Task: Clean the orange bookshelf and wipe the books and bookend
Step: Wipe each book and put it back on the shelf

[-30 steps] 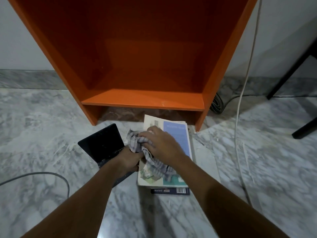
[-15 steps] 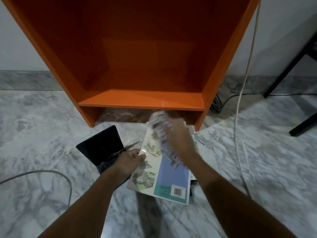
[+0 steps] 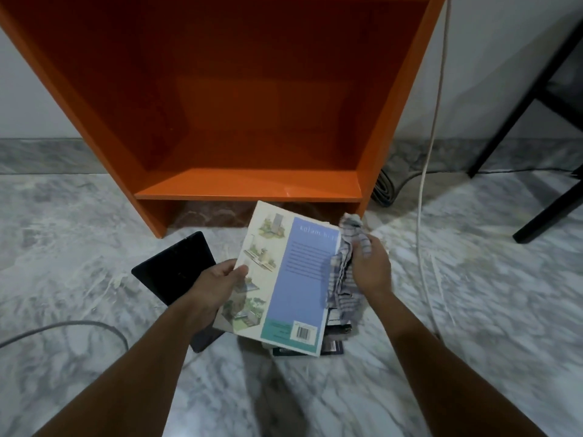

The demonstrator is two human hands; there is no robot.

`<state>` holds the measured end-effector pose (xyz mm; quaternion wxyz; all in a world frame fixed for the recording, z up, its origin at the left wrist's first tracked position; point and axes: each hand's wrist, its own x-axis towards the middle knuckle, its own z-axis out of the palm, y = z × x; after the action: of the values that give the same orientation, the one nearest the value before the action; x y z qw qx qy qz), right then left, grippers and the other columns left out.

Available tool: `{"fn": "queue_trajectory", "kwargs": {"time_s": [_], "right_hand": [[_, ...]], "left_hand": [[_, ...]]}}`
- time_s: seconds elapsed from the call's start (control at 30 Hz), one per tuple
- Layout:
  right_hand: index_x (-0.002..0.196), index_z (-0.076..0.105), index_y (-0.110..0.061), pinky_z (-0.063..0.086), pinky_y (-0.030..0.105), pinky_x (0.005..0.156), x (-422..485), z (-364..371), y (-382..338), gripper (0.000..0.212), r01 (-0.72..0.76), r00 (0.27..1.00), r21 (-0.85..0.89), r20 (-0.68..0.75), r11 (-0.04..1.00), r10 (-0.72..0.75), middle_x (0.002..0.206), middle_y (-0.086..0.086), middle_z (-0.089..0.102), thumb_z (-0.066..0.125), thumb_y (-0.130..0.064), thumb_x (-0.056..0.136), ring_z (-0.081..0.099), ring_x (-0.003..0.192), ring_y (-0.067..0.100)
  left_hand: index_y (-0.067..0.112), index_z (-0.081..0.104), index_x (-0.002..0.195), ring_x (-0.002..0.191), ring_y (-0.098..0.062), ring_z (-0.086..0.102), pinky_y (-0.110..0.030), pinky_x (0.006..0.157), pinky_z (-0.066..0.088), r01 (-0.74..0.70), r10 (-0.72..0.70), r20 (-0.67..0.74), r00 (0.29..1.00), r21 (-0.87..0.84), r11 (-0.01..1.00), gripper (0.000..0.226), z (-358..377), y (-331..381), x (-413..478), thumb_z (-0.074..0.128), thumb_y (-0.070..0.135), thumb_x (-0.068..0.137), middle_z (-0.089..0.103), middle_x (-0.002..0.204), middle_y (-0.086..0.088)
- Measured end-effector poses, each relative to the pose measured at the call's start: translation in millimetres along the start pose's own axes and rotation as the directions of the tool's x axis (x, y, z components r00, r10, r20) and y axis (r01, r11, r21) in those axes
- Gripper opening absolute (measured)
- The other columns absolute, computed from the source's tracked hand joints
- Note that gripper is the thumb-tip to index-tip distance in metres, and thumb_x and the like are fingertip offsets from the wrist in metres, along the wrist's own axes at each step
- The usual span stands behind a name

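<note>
Book point(image 3: 293, 279) pinched in left fingers point(image 3: 235, 270), cloth point(image 3: 344, 279) bunched in right fingers point(image 3: 367, 247); bookend point(image 3: 176, 269), stacked books point(image 3: 334, 345) beneath; white cable point(image 3: 422, 197) rightward.

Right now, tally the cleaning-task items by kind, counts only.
orange bookshelf: 1
black bookend: 1
checked cloth: 1
held book: 1
floor books under it: at least 1, mostly hidden
Total: at least 5
</note>
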<state>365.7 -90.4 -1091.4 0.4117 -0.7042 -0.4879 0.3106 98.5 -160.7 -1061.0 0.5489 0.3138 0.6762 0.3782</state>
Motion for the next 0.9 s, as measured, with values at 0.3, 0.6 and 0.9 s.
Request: {"fn": "queue_trajectory", "kwargs": {"time_s": [0.3, 0.6, 0.9], "right_hand": [[0.13, 0.062, -0.02, 0.05, 0.045, 0.099, -30, -22, -34, 0.051, -0.401, 0.795, 0.503, 0.606, 0.765, 0.018, 0.122, 0.008, 0.07, 0.062, -0.053, 0.091, 0.067, 0.112, 0.028], [0.11, 0.066, -0.017, 0.053, 0.025, 0.062, -51, -31, -102, 0.018, 0.182, 0.92, 0.467, 0.23, 0.865, -0.317, 0.079, -0.015, 0.067, 0.068, -0.016, 0.092, 0.062, 0.065, -0.001], [0.109, 0.058, -0.014, 0.049, 0.028, 0.056, -104, 32, -97, 0.033, 0.752, 0.657, -0.027, 0.106, 0.659, -0.746, 0.097, 0.004, 0.057, 0.07, -0.024, 0.079, 0.059, 0.079, 0.021]], "left_hand": [[0.015, 0.066, 0.116, 0.094, -0.033, 0.069, -0.046, 0.084, 0.056, -0.046, 0.04, -0.052, 0.998, -0.119, 0.992, 0.021, 12, 22, -8, 0.054, 0.022, 0.101, 0.073, 0.11, -0.014], [0.029, 0.024, 0.156, 0.144, -0.028, 0.032, -0.049, 0.115, 0.03, -0.087, 0.089, -0.017, 0.996, 0.067, 0.994, 0.071, 48, 85, -30, 0.046, 0.06, 0.096, 0.024, 0.162, -0.002], [-0.016, 0.047, 0.128, 0.042, -0.008, 0.059, -0.029, 0.055, 0.051, -0.136, 0.156, 0.116, 0.981, -0.169, 0.976, 0.069, 34, 135, -79, 0.052, 0.045, 0.096, 0.069, 0.064, -0.01]]}}
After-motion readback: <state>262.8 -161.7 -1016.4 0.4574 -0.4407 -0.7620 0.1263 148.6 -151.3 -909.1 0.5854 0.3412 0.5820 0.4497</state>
